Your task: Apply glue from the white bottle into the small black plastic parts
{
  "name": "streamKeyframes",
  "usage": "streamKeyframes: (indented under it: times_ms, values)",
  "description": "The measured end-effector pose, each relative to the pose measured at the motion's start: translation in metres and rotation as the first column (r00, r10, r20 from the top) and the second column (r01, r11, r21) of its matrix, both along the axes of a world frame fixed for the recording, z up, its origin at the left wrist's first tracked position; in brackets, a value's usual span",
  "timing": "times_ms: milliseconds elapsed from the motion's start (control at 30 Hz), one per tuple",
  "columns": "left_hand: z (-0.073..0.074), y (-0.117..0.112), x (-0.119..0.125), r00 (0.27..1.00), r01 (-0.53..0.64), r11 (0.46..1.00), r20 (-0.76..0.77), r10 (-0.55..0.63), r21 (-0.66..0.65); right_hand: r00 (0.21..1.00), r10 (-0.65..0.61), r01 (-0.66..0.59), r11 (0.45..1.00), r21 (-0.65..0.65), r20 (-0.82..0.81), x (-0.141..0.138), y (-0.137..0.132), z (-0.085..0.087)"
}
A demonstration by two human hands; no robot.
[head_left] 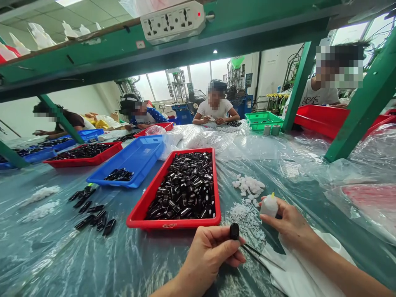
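My left hand is closed around a small black plastic part, pinched upright between thumb and fingers near the table's front edge. My right hand grips a small white squeeze bottle with a yellow tip, held just right of the black part. Thin metal tweezers lie on the plastic sheet between my hands. A red tray full of black parts stands just beyond my left hand. Piles of small white pieces lie right of that tray.
A blue tray with a few black parts and another red tray sit to the left. Loose black parts lie on the sheet. Several people work at the far side. Green shelf posts rise at right; a power strip hangs overhead.
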State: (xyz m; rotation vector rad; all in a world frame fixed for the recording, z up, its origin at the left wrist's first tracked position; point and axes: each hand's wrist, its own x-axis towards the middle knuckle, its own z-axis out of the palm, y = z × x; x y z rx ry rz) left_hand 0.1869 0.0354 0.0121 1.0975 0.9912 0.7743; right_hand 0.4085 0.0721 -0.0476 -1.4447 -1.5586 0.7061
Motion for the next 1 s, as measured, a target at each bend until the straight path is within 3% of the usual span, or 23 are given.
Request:
streamKeyframes:
  times_ms: [100, 233, 367, 433, 600, 1000]
  values:
    - [0.001, -0.001, 0.000, 0.999, 0.032, 0.999, -0.001, -0.032, -0.004, 0.997, 0.022, -0.027, 0.997, 0.067, 0.069, -0.004, -0.007, 0.016]
    - [0.002, -0.002, -0.001, 0.996, 0.092, 0.996, 0.005, -0.092, -0.013, 0.983, 0.000, -0.048, 0.965, 0.256, 0.185, -0.005, -0.016, 0.031]
    - [0.005, -0.004, 0.000, 0.988, 0.151, 0.988, 0.026, -0.151, -0.016, 0.872, -0.165, -0.128, 0.832, 0.540, 0.460, -0.005, -0.021, 0.035]
    - [0.006, -0.004, 0.000, 0.985, 0.172, 0.985, 0.035, -0.171, -0.025, 0.831, -0.256, -0.125, 0.779, 0.614, 0.494, -0.007, -0.023, 0.038]
    - [0.002, -0.004, 0.000, 0.979, 0.200, 0.979, 0.046, -0.199, -0.036, 0.835, -0.304, -0.111, 0.723, 0.682, 0.458, -0.014, -0.028, 0.049]
    - [0.001, -0.005, -0.001, 0.975, 0.219, 0.975, 0.042, -0.217, -0.047, 0.824, -0.312, -0.125, 0.714, 0.689, 0.472, -0.016, -0.031, 0.051]
